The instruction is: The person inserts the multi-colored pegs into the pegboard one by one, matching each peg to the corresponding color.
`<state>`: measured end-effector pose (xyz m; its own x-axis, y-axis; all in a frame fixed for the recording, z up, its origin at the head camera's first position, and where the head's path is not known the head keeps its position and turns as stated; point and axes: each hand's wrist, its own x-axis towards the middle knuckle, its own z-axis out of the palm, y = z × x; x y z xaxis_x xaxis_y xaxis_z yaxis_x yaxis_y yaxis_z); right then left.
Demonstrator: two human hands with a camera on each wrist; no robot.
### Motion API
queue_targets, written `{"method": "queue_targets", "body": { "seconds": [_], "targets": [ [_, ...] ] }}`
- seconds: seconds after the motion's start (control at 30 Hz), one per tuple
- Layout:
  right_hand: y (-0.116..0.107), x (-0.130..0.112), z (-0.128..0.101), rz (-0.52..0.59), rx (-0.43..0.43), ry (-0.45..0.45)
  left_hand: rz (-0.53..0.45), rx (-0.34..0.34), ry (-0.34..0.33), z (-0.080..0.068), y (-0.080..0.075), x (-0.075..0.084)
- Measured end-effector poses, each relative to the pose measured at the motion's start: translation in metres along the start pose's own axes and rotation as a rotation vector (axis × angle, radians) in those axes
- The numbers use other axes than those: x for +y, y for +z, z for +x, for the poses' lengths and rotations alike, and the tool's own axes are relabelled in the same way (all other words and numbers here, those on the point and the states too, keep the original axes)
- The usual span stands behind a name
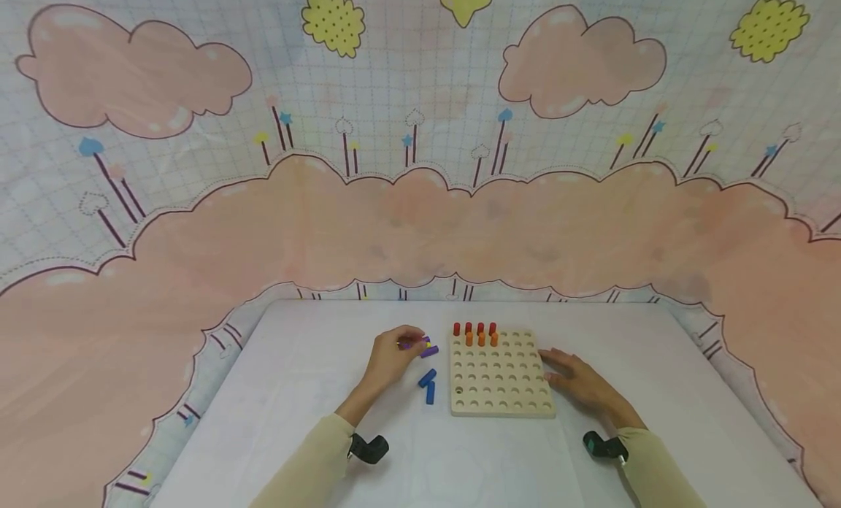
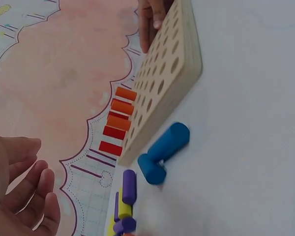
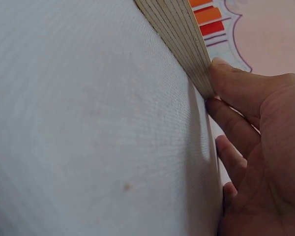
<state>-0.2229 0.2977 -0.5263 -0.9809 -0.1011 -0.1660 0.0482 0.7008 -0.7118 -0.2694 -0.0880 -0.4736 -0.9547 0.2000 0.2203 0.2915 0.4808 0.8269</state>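
Observation:
A wooden pegboard (image 1: 502, 373) lies flat, with several red pegs (image 1: 480, 328) upright in its back row and three orange pegs (image 1: 482, 339) in the row before it. Left of the board, my left hand (image 1: 392, 356) hovers over purple pegs (image 2: 130, 187) and yellow pegs (image 2: 124, 204), partly hidden by it in the head view. Its fingers (image 2: 46, 184) are loosely bent, with nothing seen between them and the thumb. My right hand (image 1: 581, 380) touches the board's right edge with thumb and fingertips. Two blue pegs (image 2: 169, 142) lie between the left forearm and the board.
White cloth covers the table (image 1: 473, 464). Behind it hangs a patterned backdrop (image 1: 420, 223) with clouds. A dark wrist camera (image 1: 369, 449) sticks out at the left cuff, and another dark camera (image 1: 604, 446) at the right cuff.

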Motion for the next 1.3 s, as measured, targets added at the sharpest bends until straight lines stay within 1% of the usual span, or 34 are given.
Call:
{"method": "queue_targets", "body": {
  "seconds": [0.2,0.3,0.5,0.73,0.93,1.2,1.3],
  "targets": [
    [-0.001,-0.001,-0.001,-0.006,0.006,-0.01,0.031,0.019,0.015,-0.007,-0.012,-0.011],
    [-0.001,-0.001,-0.001,-0.001,0.008,-0.012,0.031,0.021,0.002,-0.009,-0.018,-0.016],
    [-0.001,0.0,-0.001,0.016,0.007,-0.02,0.082,0.001,-0.019,-0.013,-0.025,-0.031],
    [-0.001,0.0,0.0,0.019,0.012,-0.028,0.174,-0.049,-0.086,-0.015,-0.027,-0.045],
    [0.0,0.001,0.0,0.033,0.005,-0.017,0.202,-0.076,-0.127,-0.015,-0.027,-0.052],
    [0.0,-0.001,0.0,0.027,0.009,-0.015,0.226,-0.096,-0.168,-0.012,-0.024,-0.058],
    [0.0,-0.003,0.001,0.028,0.008,0.005,0.248,-0.108,-0.16,-0.01,-0.023,-0.059]
  ]
}}
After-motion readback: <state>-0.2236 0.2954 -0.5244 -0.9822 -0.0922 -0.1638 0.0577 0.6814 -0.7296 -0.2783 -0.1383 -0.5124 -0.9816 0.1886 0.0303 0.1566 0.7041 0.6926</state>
